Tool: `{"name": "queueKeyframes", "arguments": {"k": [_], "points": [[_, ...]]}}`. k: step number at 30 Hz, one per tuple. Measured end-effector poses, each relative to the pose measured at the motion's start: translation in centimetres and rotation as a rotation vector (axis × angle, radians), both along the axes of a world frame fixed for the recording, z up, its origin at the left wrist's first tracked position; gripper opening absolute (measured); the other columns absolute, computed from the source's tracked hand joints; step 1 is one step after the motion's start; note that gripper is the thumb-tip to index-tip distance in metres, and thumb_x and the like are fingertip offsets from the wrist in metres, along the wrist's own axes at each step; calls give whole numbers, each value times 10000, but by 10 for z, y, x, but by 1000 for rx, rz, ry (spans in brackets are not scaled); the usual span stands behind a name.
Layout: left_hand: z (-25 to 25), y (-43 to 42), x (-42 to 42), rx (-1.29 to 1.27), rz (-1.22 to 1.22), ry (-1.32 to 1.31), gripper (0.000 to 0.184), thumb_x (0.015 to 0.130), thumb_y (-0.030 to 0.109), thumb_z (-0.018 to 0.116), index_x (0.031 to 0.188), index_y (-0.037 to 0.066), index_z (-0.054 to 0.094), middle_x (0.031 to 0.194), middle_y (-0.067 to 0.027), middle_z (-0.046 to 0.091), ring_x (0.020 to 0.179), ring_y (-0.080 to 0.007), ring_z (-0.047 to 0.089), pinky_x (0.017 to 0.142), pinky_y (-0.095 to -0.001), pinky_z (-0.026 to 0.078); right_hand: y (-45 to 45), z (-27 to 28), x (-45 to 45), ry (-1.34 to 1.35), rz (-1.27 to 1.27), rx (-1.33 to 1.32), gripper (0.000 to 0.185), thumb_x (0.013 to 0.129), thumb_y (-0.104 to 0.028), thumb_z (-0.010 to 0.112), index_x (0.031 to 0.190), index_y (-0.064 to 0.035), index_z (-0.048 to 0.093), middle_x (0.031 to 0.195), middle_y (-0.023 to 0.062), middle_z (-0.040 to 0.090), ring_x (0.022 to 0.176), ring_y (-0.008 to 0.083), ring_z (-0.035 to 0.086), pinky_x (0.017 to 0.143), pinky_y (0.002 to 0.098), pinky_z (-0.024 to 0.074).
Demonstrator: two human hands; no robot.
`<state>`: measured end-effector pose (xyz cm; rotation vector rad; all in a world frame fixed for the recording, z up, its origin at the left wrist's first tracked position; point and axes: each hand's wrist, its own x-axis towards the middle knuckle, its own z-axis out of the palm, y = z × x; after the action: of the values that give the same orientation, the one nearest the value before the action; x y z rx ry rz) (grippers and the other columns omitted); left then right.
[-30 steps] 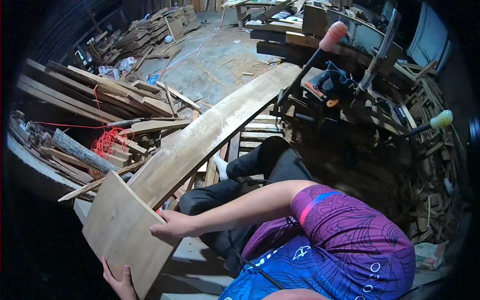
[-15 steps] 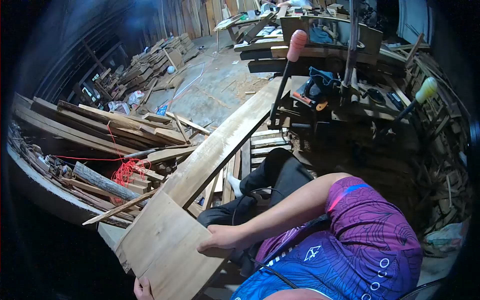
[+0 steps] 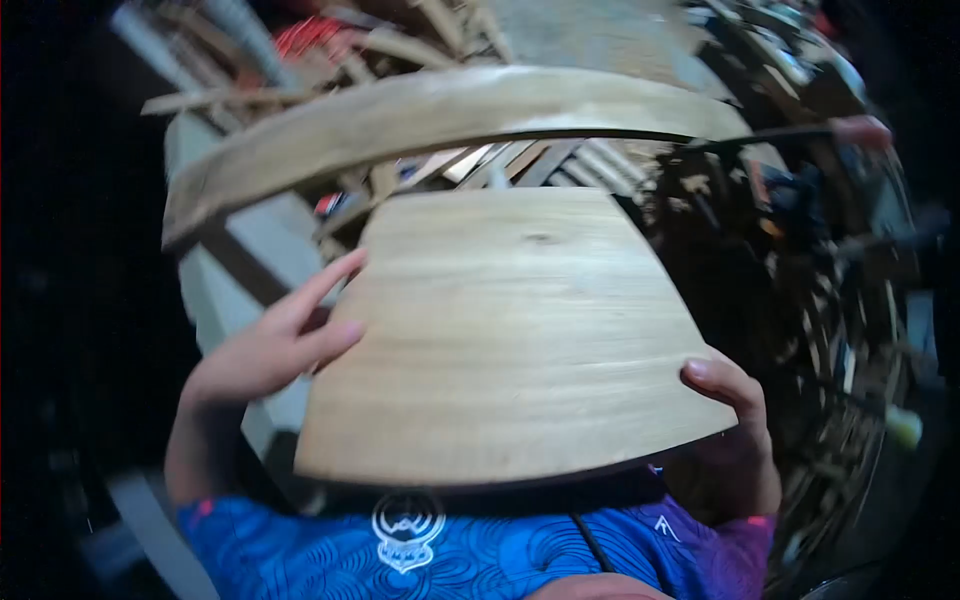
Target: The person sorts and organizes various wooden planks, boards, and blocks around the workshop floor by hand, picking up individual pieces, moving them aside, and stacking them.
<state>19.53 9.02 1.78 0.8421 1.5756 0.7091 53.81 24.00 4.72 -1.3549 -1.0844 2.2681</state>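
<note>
The left hand (image 3: 250,360) stands partly open at the panel's left edge, a finger and thumb spread against it; I can't see what, if anything, the other fingers do underneath. My right hand (image 3: 735,400) has the near right corner, thumb on top and the rest curled out of sight below. The panel (image 3: 520,330) sits near, in the middle, before the chest, its narrower end far and its wider end near. Beyond it, apart, the plank (image 3: 480,105) runs left to right, with red cord (image 3: 310,38) at the far left. I judge this step to be handling and steadying the panel; any shift of it would call for a surer left hold and both sides moving together. On the blue shirt (image 3: 300,560) I make out a white crest (image 3: 407,530), its lettering too blurred to read; I find no legible labels.
</note>
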Motion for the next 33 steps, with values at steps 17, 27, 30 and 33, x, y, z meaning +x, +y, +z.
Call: {"name": "queueKeyframes", "arguments": {"k": [17, 27, 30, 33], "points": [[-110, 1, -120, -224, -166, 1224, 436, 833, 302, 667, 1195, 76, 576, 872, -211, 665, 833, -358, 663, 745, -449, 534, 90, -182, -187, 36, 365, -13, 386, 889, -260, 639, 1145, 4, 524, 1027, 146, 616, 923, 248, 629, 757, 387, 554], [-106, -12, -172, -356, -181, 977, 303, 863, 319, 607, 799, 38, 700, 743, -137, 678, 700, -284, 663, 655, -408, 538, 64, -235, -344, -185, 610, 219, 417, 861, -189, 603, 1189, 50, 507, 1063, 195, 590, 862, 326, 636, 584, 423, 613], [-115, -7, -175, -570, -275, 641, 358, 871, 384, 591, 881, 53, 725, 761, -104, 683, 700, -260, 655, 680, -422, 543, 44, -265, -383, -229, 699, 215, 435, 863, -194, 586, 1188, 79, 491, 1061, 222, 589, 805, 345, 668, 562, 406, 625], [-100, -8, -174, -475, -234, 807, 363, 864, 369, 618, 956, 35, 726, 896, -119, 707, 819, -286, 673, 774, -429, 544, 26, -297, -412, -300, 841, 220, 462, 842, -182, 611, 1200, 78, 479, 1075, 211, 577, 787, 356, 672, 561, 423, 628]]}}
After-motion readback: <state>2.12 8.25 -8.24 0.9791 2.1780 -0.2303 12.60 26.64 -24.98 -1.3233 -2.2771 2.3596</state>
